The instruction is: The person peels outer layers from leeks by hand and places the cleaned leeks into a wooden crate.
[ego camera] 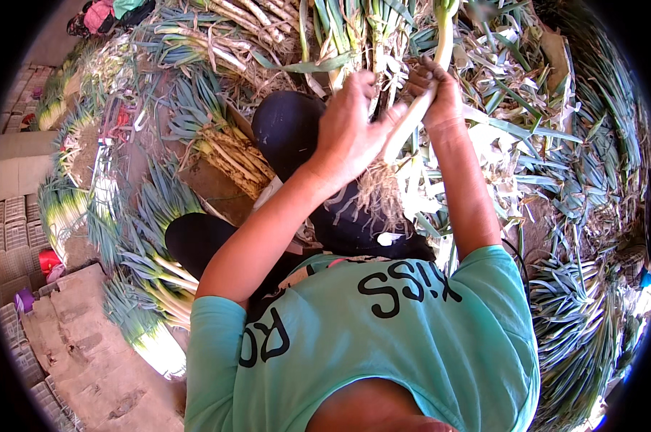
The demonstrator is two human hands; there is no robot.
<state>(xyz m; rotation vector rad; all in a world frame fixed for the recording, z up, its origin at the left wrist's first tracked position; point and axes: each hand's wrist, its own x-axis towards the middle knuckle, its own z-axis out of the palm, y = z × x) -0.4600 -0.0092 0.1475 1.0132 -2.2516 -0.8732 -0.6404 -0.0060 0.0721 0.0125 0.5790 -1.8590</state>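
Note:
My right hand [437, 93] is closed around the pale stalk of a long green onion [410, 125], which slants from the top edge down to its stringy roots [382, 194] over my dark-clad leg. Close to the stalk on its left is my left hand [358, 116], fingers apart and slightly blurred; its thumb reaches the stalk, though contact cannot be made out. Beyond my hands, more green onions [377, 38] lie with their leaves towards the top. At the left of my knee is a bundle with dirty brown stalks [233, 159].
Stripped leaves and peelings [498, 102] cover the ground at the right, beside piled green onions [568, 335]. Trimmed bundles [152, 340] lie at the left, near a worn brown board [93, 351] and stacked plastic crates [13, 227].

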